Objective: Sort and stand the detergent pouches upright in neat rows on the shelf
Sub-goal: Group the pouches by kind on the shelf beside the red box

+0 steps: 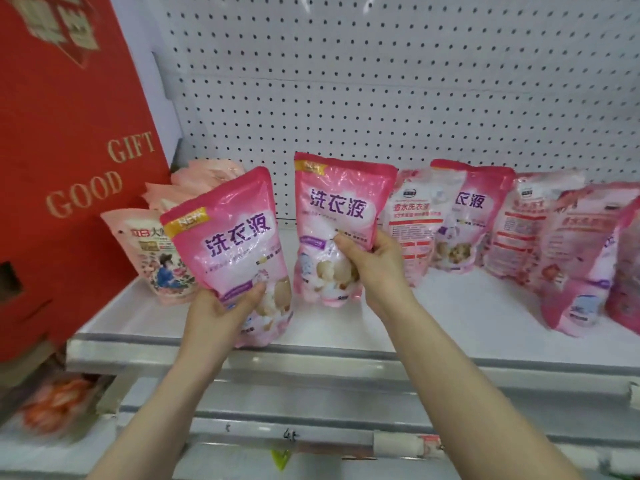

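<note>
Gripping two pink pouches [228, 244] reading 洗衣液.

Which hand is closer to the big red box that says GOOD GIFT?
Left. The left hand holds a pink pouch just right of the red box. The right hand grips another pouch farther right, toward the shelf's middle.

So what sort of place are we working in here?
Most likely a shop aisle: a white pegboard back panel, a metal shelf with a price-label strip, and many matching pink detergent pouches faced outward, beside a red gift box.
</note>
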`<state>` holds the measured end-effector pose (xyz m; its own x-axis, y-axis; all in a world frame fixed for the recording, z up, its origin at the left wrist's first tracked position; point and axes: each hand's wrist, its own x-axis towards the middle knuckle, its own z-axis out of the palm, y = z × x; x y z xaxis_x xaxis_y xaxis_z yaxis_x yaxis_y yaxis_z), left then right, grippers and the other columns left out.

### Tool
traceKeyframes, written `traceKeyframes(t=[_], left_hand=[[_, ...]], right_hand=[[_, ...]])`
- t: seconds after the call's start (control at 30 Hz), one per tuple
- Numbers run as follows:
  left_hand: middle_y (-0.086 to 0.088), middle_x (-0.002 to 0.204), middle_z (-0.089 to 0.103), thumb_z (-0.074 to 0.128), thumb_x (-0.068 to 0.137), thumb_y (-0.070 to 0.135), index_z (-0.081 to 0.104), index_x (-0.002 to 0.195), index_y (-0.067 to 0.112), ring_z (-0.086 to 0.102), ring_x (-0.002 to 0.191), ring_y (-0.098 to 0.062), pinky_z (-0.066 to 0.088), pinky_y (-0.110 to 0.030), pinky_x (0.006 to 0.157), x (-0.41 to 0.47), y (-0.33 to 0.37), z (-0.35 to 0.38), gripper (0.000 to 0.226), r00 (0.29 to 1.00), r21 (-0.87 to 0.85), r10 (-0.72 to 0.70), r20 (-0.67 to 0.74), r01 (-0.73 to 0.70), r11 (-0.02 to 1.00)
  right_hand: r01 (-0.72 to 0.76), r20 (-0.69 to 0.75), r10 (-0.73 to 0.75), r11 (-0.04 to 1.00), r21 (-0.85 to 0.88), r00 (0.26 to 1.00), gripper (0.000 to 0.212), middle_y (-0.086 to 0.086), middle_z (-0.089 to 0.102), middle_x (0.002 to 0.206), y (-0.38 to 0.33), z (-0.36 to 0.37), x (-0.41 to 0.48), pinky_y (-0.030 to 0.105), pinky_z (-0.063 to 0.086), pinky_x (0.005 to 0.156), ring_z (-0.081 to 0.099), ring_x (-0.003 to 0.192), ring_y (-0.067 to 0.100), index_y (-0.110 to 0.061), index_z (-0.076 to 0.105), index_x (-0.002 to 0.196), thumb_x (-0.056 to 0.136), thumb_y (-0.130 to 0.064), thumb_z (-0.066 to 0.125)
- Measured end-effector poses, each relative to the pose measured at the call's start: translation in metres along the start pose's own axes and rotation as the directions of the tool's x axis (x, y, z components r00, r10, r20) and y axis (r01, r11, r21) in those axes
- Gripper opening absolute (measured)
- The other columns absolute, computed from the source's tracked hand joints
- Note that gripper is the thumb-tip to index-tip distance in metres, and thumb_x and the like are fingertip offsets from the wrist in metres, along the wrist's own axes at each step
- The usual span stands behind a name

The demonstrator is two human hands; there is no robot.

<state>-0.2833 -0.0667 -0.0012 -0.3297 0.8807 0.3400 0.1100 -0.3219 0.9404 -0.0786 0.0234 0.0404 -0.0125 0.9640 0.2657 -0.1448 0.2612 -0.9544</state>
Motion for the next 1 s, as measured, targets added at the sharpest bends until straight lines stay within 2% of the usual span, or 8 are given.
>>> traceKeyframes(t=[0.17, 0.27, 0.47, 0.63, 0.77, 0.87, 0.93, 1.0], left_hand=[[0.013, 0.100, 0.075, 0.076, 0.083, 0.015, 0.070, 0.100, 0.047, 0.071, 0.095, -0.008, 0.054, -0.031, 0.082, 0.008, -0.002, 0.000, 0.036, 1.000, 0.072, -0.008, 0.001, 0.007, 0.997], [0.009, 0.102, 0.075, 0.074, 0.084, 0.014, 0.069, 0.107, 0.030, 0.071, 0.097, -0.010, 0.056, -0.039, 0.087, 0.014, -0.006, 0.006, 0.028, 0.998, 0.086, -0.061, -0.014, 0.062, 0.994], [0.004, 0.102, 0.076, 0.079, 0.079, 0.024, 0.065, 0.115, 0.019, 0.072, 0.095, -0.014, 0.057, -0.048, 0.084, 0.030, -0.010, 0.017, 0.038, 0.991, 0.096, -0.120, -0.052, 0.125, 0.988], [0.005, 0.102, 0.076, 0.075, 0.082, 0.016, 0.067, 0.113, 0.016, 0.071, 0.097, -0.012, 0.057, -0.039, 0.089, 0.038, -0.014, 0.019, 0.032, 0.995, 0.132, -0.098, -0.034, 0.102, 0.986], [0.008, 0.103, 0.075, 0.076, 0.082, 0.019, 0.067, 0.111, 0.019, 0.070, 0.098, -0.009, 0.057, -0.034, 0.087, 0.043, -0.013, 0.020, 0.031, 0.998, 0.154, -0.063, 0.019, 0.059, 0.986], [0.007, 0.108, 0.074, 0.074, 0.078, 0.027, 0.065, 0.116, 0.018, 0.069, 0.102, -0.012, 0.055, -0.036, 0.089, 0.046, -0.015, 0.018, 0.040, 0.996, 0.140, -0.057, 0.067, 0.047, 0.989], [0.005, 0.110, 0.074, 0.074, 0.077, 0.026, 0.065, 0.118, 0.018, 0.069, 0.104, -0.014, 0.055, -0.037, 0.089, 0.048, -0.017, 0.016, 0.042, 0.993, 0.117, -0.066, 0.096, 0.055, 0.992], [0.003, 0.108, 0.074, 0.075, 0.080, 0.022, 0.066, 0.116, 0.017, 0.070, 0.102, -0.017, 0.058, -0.036, 0.086, 0.051, -0.019, 0.016, 0.038, 0.988, 0.101, -0.082, 0.130, 0.069, 0.993]], right_hand=[[-0.197, -0.006, 0.197, 0.980, 0.009, 0.980, 0.026, 0.012, 0.075, 0.108, 0.026, 0.047, 0.084, 0.037, 0.062, 0.078, 0.074, 0.087, 0.022, -0.007, 0.067, 0.117, 0.092, -0.010, 0.068], [-0.265, -0.012, 0.265, 0.964, -0.001, 0.964, 0.021, 0.010, 0.075, 0.106, 0.041, 0.063, 0.127, 0.048, 0.058, 0.089, 0.073, 0.094, 0.027, -0.011, 0.068, 0.112, 0.091, -0.013, 0.069], [-0.287, 0.012, 0.287, 0.957, 0.043, 0.958, 0.012, 0.002, 0.077, 0.090, 0.065, 0.073, 0.171, 0.043, 0.062, 0.078, 0.076, 0.084, 0.024, -0.022, 0.067, 0.093, 0.090, -0.010, 0.070], [-0.273, 0.069, 0.272, 0.962, -0.005, 0.960, 0.024, 0.008, 0.075, 0.105, 0.065, 0.071, 0.176, 0.044, 0.061, 0.081, 0.075, 0.089, 0.023, -0.016, 0.065, 0.108, 0.086, -0.008, 0.073], [-0.090, -0.049, 0.080, 0.968, -0.233, 0.996, 0.064, 0.008, 0.059, 0.133, 0.038, 0.070, 0.165, 0.044, 0.050, 0.102, 0.063, 0.116, 0.024, -0.016, 0.040, 0.142, 0.086, -0.005, 0.070], [0.246, -0.049, -0.275, 0.915, -0.319, 0.960, 0.057, 0.002, 0.049, 0.142, -0.003, 0.068, 0.138, 0.027, 0.040, 0.107, 0.049, 0.129, 0.012, -0.019, 0.035, 0.148, 0.096, -0.018, 0.059], [0.458, 0.138, -0.438, 0.864, -0.208, 0.888, 0.035, -0.009, 0.061, 0.127, -0.034, 0.063, 0.115, 0.019, 0.043, 0.100, 0.057, 0.118, 0.002, -0.021, 0.053, 0.133, 0.100, -0.031, 0.052], [0.534, 0.460, -0.410, 0.827, -0.176, 0.787, 0.026, -0.013, 0.070, 0.110, -0.059, 0.056, 0.095, 0.019, 0.048, 0.092, 0.064, 0.106, 0.000, -0.022, 0.068, 0.115, 0.097, -0.036, 0.056]])
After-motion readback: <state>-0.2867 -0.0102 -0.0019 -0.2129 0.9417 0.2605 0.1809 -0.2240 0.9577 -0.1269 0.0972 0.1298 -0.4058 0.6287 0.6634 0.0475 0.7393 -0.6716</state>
